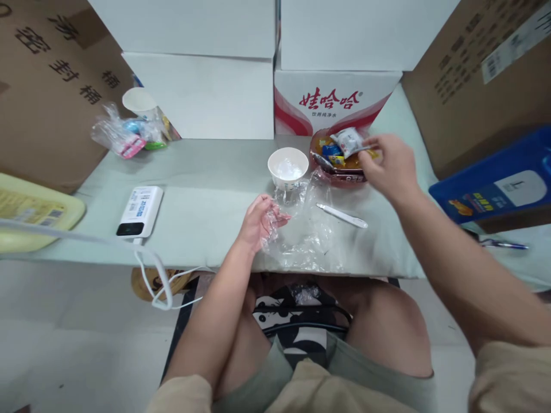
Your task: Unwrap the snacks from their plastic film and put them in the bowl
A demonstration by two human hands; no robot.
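Note:
My right hand (390, 166) pinches the edge of a white printed sachet (348, 141) over a reddish-brown plastic tray (350, 176). Blue and yellow packets (332, 151) lie inside this tray. Clear plastic film (307, 241) is gathered in the closed fingers of my left hand (259, 225) and spreads over the table to its right. Just beyond the film stands a white paper bowl (287, 182) with something clear and crumpled in it. A slim white cutter-like tool (342, 215) rests beside the film, below the tray.
White cartons (198, 97) line the back, with brown boxes (473, 74) at both sides. On the left are a white power bank (141, 211) with a cable, a yellow container (38, 212) and bagged items (129, 135). A blue bottle (499, 178) and pen (503, 244) lie right.

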